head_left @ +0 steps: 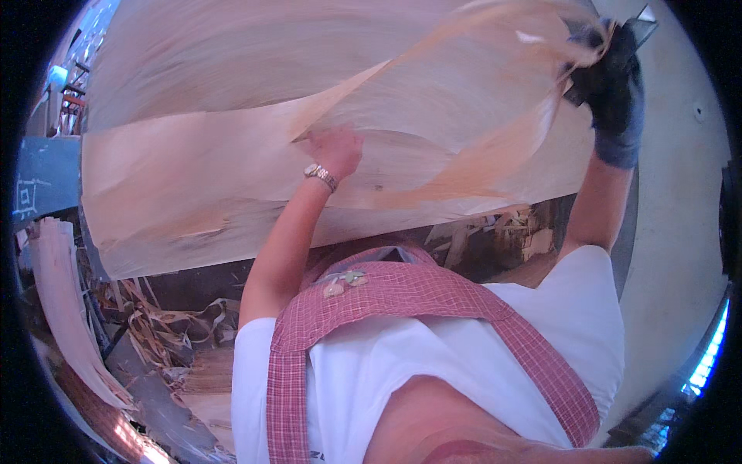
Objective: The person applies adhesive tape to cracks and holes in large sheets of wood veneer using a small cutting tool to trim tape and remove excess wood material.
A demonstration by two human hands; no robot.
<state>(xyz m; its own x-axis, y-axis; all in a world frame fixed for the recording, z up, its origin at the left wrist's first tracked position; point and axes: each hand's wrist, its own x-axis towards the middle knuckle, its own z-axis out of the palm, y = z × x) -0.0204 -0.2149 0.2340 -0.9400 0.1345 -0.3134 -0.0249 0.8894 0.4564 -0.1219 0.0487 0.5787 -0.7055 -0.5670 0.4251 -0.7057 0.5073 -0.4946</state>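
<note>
Pale wood veneer, thin and softly grained, makes the wide sheet (178,162) that I see spread before the person, its near edge running slightly bent across the view. Above it, a loose strip (495,158) curls like a ribbon toward the right hand (614,85). This hand, in a dark glove, is closed around a flat tool (643,28) with a shiny corner. The bare left hand (336,151) has curled fingers near a veneer edge; it is blurred, so I cannot tell if it grips. Dry scraps (170,325) crowd the lower left; a smooth pale surface (672,232) leaves room at right.
</note>
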